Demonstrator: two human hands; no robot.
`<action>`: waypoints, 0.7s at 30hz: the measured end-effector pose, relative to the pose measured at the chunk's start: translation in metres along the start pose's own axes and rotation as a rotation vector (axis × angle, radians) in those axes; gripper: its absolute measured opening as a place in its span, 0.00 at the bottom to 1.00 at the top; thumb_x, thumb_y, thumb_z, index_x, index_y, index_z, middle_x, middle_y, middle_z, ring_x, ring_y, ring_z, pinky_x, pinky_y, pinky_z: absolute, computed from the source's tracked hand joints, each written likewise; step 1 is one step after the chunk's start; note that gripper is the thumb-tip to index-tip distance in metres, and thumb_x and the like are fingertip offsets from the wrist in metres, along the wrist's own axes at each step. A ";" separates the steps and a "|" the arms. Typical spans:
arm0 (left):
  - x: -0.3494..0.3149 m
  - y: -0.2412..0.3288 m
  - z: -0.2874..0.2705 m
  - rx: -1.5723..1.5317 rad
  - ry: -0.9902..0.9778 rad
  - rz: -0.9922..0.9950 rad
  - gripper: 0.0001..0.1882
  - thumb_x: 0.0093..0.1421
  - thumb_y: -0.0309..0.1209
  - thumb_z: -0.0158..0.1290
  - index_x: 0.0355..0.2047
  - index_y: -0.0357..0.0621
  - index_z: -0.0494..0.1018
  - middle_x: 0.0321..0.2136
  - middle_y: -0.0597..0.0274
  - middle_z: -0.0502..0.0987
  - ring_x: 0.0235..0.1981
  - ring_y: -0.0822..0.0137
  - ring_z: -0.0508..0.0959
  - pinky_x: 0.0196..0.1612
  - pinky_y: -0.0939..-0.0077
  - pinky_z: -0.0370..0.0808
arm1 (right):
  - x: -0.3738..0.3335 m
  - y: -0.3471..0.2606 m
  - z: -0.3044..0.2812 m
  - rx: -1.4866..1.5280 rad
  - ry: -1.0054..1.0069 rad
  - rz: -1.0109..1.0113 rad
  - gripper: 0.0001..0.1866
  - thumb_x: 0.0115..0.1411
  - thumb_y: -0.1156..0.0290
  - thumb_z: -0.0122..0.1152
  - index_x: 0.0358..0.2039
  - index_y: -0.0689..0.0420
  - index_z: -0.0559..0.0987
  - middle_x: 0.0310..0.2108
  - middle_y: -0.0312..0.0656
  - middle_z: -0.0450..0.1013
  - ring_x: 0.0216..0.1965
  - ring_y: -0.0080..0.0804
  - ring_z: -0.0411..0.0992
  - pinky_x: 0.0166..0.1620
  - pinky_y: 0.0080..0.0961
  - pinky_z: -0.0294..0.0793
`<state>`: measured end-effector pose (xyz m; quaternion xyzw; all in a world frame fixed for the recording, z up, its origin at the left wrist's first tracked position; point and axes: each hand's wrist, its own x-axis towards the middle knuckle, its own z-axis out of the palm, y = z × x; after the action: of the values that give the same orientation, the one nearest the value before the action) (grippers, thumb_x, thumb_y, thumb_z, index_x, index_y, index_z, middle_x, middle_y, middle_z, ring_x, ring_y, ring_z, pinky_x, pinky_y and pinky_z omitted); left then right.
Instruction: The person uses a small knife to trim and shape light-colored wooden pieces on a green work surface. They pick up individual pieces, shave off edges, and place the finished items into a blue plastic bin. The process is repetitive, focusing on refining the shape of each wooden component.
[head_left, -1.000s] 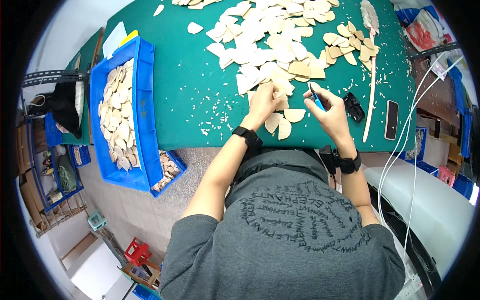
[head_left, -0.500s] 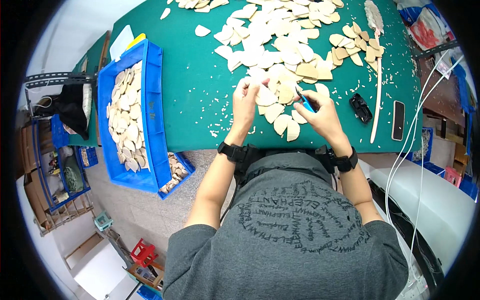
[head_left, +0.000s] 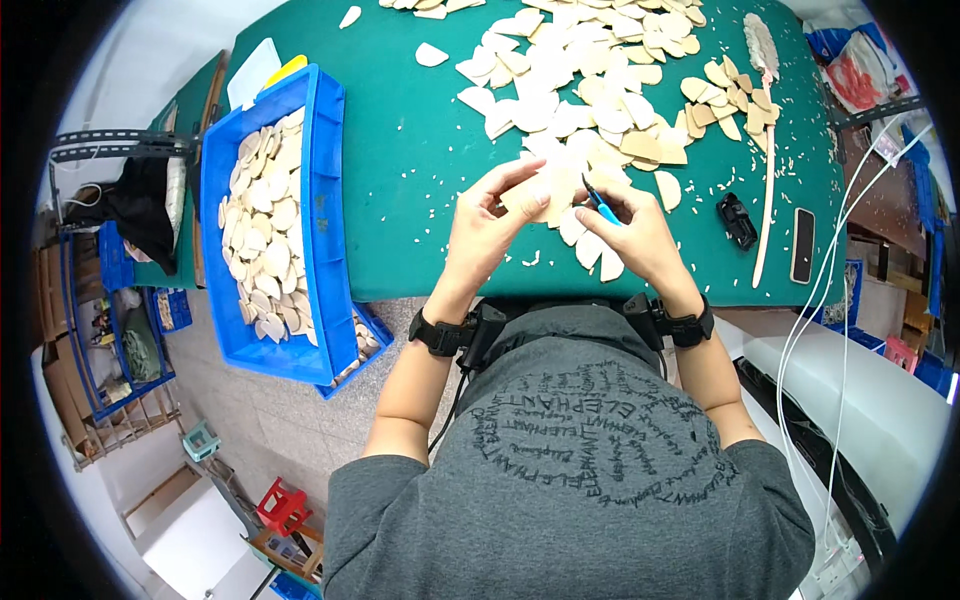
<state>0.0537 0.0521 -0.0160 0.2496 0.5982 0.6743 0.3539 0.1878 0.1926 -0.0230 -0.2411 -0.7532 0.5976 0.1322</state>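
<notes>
Cream flat piece point(head_left: 554, 197), twelve o'clock of the person point(head_left: 570, 430), pinched in the grip of the left hand point(head_left: 483, 222), with a blue-handled tool point(head_left: 602, 208) held at its three o'clock by the right hand point(head_left: 642, 238), dark tip near enough, I judge, to nick the left should either slip.

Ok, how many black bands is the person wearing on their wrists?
2: one band below the left hand, the other band below the right hand with the blue tool. Neither is hidden.
</notes>
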 end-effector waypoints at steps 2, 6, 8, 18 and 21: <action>-0.003 0.007 -0.006 0.061 -0.015 -0.004 0.19 0.56 0.28 0.58 0.48 0.37 0.73 0.43 0.60 0.77 0.40 0.75 0.75 0.41 0.82 0.73 | 0.002 0.005 0.004 0.006 0.030 -0.043 0.13 0.51 0.66 0.63 0.35 0.59 0.80 0.31 0.40 0.76 0.33 0.27 0.74 0.39 0.23 0.72; -0.007 0.010 -0.014 0.109 -0.013 -0.017 0.17 0.56 0.28 0.58 0.46 0.40 0.76 0.41 0.62 0.78 0.38 0.77 0.76 0.38 0.85 0.73 | 0.004 -0.012 0.004 -0.041 -0.016 0.037 0.13 0.51 0.66 0.63 0.34 0.59 0.80 0.29 0.40 0.76 0.32 0.26 0.72 0.38 0.22 0.71; -0.008 0.012 -0.016 0.120 -0.013 0.006 0.17 0.57 0.28 0.58 0.47 0.40 0.75 0.41 0.62 0.78 0.39 0.77 0.75 0.39 0.85 0.73 | 0.006 -0.014 0.005 -0.054 -0.029 0.024 0.12 0.51 0.65 0.63 0.34 0.59 0.80 0.28 0.40 0.76 0.32 0.26 0.72 0.37 0.22 0.70; -0.007 0.014 -0.023 0.180 -0.026 0.060 0.17 0.58 0.27 0.57 0.48 0.40 0.74 0.42 0.61 0.77 0.39 0.77 0.76 0.39 0.85 0.74 | 0.011 -0.020 0.010 -0.131 -0.039 0.009 0.11 0.50 0.66 0.62 0.31 0.58 0.81 0.23 0.39 0.75 0.24 0.22 0.71 0.31 0.20 0.69; -0.008 0.017 -0.025 0.180 -0.026 0.052 0.16 0.57 0.27 0.57 0.47 0.40 0.75 0.41 0.62 0.77 0.39 0.77 0.76 0.38 0.85 0.73 | 0.012 -0.014 0.014 -0.107 -0.014 -0.055 0.11 0.50 0.66 0.62 0.30 0.59 0.81 0.20 0.38 0.75 0.22 0.21 0.70 0.29 0.20 0.69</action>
<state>0.0367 0.0302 -0.0026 0.3047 0.6449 0.6235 0.3203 0.1677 0.1853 -0.0139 -0.2228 -0.7913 0.5543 0.1301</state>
